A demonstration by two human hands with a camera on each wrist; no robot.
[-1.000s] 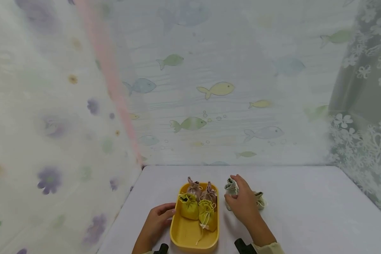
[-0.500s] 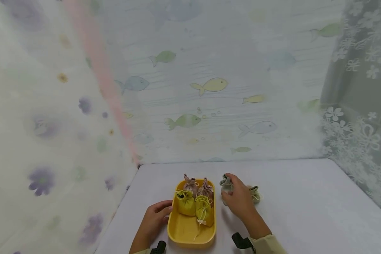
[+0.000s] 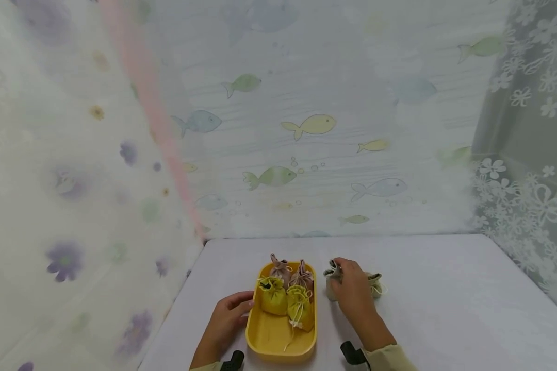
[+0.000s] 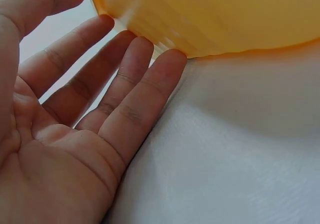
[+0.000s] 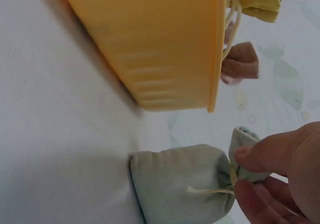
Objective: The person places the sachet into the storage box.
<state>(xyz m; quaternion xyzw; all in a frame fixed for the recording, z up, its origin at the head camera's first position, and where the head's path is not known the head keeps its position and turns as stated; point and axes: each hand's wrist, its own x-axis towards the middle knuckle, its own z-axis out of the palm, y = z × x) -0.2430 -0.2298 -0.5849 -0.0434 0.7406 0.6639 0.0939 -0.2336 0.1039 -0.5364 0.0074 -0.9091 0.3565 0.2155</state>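
Note:
My right hand pinches the gathered neck of a pale green drawstring pouch between thumb and fingers. The pouch stands just right of a yellow plastic tub, its base down at the white tabletop in the right wrist view. At the tub's left side, my left hand touches the outer wall with its fairly straight fingertips. Inside the tub sit two yellow-green pouches at the middle and two brownish-pink pouches at the far end.
Another greenish-beige pouch stands right behind my right hand, partly hidden by it. The tub's near end shows bare floor with a loose cord on it. A fish-print curtain hangs along the table's far edge.
My right thumb and fingers have drawn together around the pouch's neck. The head view has shifted slightly. My left hand keeps its place at the tub.

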